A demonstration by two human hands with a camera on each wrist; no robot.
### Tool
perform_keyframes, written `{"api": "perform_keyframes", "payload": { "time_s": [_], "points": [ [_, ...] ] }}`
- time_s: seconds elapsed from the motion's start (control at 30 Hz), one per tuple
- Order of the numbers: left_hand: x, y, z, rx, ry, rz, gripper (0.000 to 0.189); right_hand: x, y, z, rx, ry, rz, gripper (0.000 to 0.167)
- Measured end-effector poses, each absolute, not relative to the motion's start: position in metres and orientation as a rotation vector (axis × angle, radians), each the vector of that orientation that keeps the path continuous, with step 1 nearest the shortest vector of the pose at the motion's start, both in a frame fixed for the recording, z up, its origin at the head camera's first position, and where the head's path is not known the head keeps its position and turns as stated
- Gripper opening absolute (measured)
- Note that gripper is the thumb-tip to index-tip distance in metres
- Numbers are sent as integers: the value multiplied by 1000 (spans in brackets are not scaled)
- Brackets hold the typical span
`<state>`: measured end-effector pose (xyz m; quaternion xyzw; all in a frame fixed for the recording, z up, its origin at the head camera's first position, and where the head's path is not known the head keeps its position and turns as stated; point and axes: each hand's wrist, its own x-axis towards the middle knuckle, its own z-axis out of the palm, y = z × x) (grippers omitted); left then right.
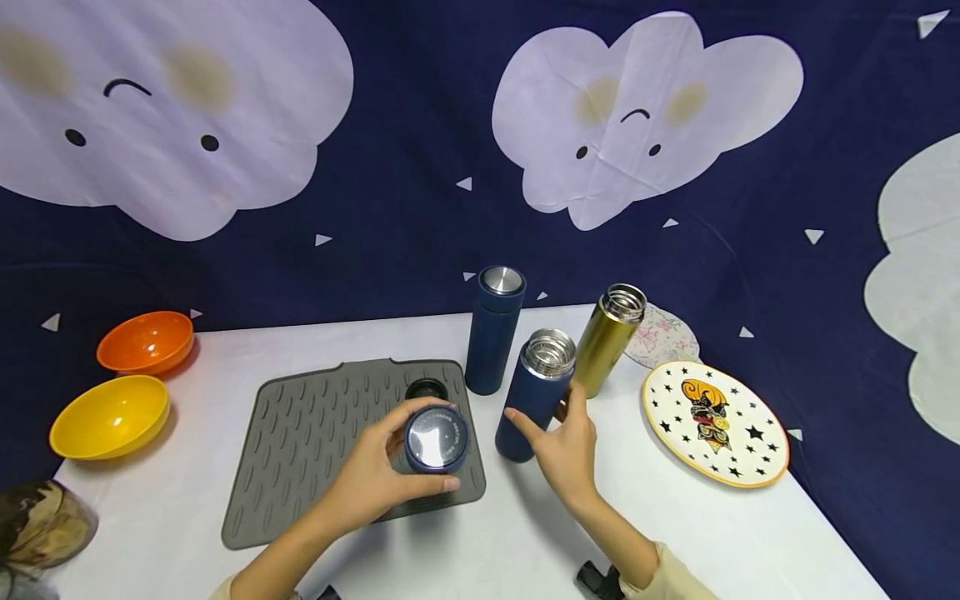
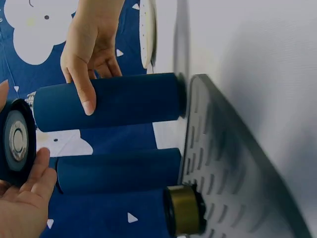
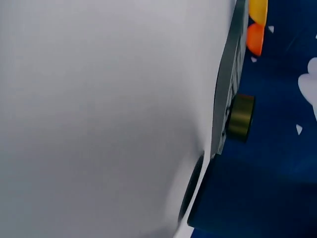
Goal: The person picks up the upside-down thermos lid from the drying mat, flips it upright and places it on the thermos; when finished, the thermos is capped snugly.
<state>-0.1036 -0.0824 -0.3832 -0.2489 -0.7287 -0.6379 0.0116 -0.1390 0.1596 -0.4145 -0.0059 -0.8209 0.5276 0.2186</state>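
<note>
My left hand (image 1: 382,471) holds a dark blue bottle lid (image 1: 437,442) between thumb and fingers, above the right part of the grey drying mat (image 1: 300,450). The lid's underside, with a silver disc, shows in the left wrist view. Thumb and fingers of my right hand (image 1: 566,454) grip a blue thermos bottle (image 1: 531,404) at its side; its steel mouth is uncovered. Behind it stand a second blue thermos (image 1: 491,342) with its lid on and a gold thermos (image 1: 607,342) without one. A gold lid (image 2: 185,210) with a black part sits on the mat.
Orange bowl (image 1: 146,342) and yellow bowl (image 1: 112,417) stand at the left. On the right lies a white plate (image 1: 675,429) with black stars, beside a flowered round piece (image 1: 663,337). A brownish object (image 1: 52,525) is at the near left corner.
</note>
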Motion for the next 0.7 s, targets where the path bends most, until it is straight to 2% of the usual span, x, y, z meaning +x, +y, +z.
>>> {"api": "perform_keyframes", "payload": {
  "time_s": [0.27, 0.53, 0.7],
  "points": [
    [-122, -60, -358, -708, -2256, -2065, 74, -129, 154, -420, 59, -2294, 1423, 77],
    [-153, -24, -331, -729, -2171, -2176, 72, -127, 154, -419, 98, -2306, 1437, 75],
    [-168, 1, -325, -786, -2126, -2273, 71, -124, 158, -420, 112, -2335, 1351, 79]
  ]
}}
